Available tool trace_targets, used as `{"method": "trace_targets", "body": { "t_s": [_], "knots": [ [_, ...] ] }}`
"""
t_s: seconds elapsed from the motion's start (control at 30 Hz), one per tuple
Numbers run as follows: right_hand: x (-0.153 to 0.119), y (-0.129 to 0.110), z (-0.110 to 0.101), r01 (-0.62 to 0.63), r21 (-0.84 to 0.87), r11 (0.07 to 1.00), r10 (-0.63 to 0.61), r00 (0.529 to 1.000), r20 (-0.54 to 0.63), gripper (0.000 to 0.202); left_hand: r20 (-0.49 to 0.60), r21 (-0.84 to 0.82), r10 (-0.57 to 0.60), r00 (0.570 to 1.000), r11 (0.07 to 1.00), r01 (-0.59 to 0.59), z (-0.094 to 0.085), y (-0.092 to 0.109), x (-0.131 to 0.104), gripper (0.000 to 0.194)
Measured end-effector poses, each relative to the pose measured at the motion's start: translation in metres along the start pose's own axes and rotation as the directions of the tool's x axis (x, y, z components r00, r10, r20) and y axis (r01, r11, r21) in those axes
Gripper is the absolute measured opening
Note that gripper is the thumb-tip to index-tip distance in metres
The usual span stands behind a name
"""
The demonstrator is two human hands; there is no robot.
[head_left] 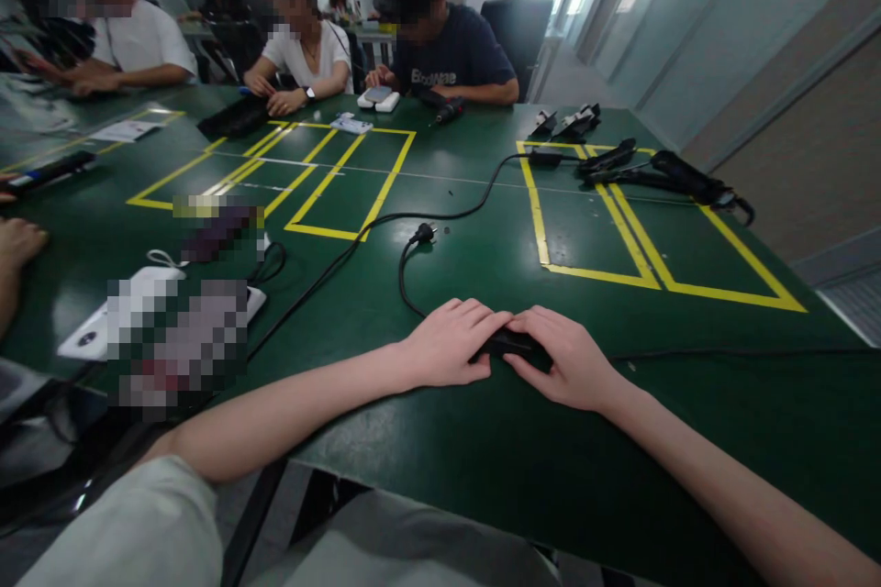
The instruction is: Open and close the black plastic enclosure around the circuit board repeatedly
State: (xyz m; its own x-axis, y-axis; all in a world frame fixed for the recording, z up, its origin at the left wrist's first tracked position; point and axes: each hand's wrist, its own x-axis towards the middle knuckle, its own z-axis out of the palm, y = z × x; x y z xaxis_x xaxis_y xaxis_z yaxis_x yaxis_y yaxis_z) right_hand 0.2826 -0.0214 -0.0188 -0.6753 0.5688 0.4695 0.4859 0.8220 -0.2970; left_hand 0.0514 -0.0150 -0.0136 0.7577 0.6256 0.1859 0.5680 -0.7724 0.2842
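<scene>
A small black device [510, 344] lies low over the green table, between my two hands. My left hand [458, 339] is closed round its left end, fingers on top and thumb in front. Around the right end, my right hand [559, 356] is curled, its fingertips meeting those of the left. Both hands hide much of the device. A black cable with a plug [425, 234] curves away from behind my left hand and rests on the table. Another black cable [688, 354] runs off to the right from beside my right hand.
Yellow tape [598, 276] marks boxes on the green table [385, 440]. Black clamp-like tools [678, 179] lie at the far right. A long cable [413, 215] crosses the middle. White devices [86, 335] sit at left. Several people sit opposite, near a drill [449, 111].
</scene>
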Motion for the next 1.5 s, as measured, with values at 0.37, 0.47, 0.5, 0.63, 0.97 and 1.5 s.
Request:
{"method": "trace_targets", "body": {
  "t_s": [0.37, 0.47, 0.5, 0.63, 0.97, 1.5],
  "knots": [
    [-0.004, 0.010, 0.003, -0.091, -0.156, 0.984, 0.106, 0.990, 0.092, 0.027, 0.132, 0.170, 0.042, 0.990, 0.983, -0.064, -0.015, -0.007, 0.016, 0.021],
    [-0.003, 0.010, 0.002, -0.043, -0.198, 0.979, 0.069, 0.990, 0.126, 0.024, 0.129, 0.157, 0.091, 0.987, 0.981, -0.111, -0.019, -0.013, 0.016, 0.021],
    [-0.003, 0.009, 0.001, -0.020, -0.202, 0.979, 0.046, 0.991, 0.127, 0.024, 0.130, 0.151, 0.113, 0.985, 0.980, -0.132, -0.020, -0.015, 0.016, 0.021],
    [-0.001, 0.005, -0.002, 0.003, -0.171, 0.985, 0.019, 0.992, 0.125, 0.027, 0.126, 0.104, 0.210, 0.969, 0.969, -0.224, -0.023, -0.021, 0.017, 0.020],
    [-0.001, 0.004, -0.003, 0.003, -0.142, 0.990, 0.011, 0.995, 0.102, 0.028, 0.091, 0.085, 0.250, 0.964, 0.963, -0.258, -0.029, -0.025, 0.013, 0.034],
    [-0.009, 0.009, -0.008, 0.119, -0.326, 0.938, -0.112, 0.993, 0.041, 0.039, 0.465, -0.584, -0.082, 0.882, 0.720, 0.375, -0.046, -0.018, 0.017, 0.054]
  ]
}}
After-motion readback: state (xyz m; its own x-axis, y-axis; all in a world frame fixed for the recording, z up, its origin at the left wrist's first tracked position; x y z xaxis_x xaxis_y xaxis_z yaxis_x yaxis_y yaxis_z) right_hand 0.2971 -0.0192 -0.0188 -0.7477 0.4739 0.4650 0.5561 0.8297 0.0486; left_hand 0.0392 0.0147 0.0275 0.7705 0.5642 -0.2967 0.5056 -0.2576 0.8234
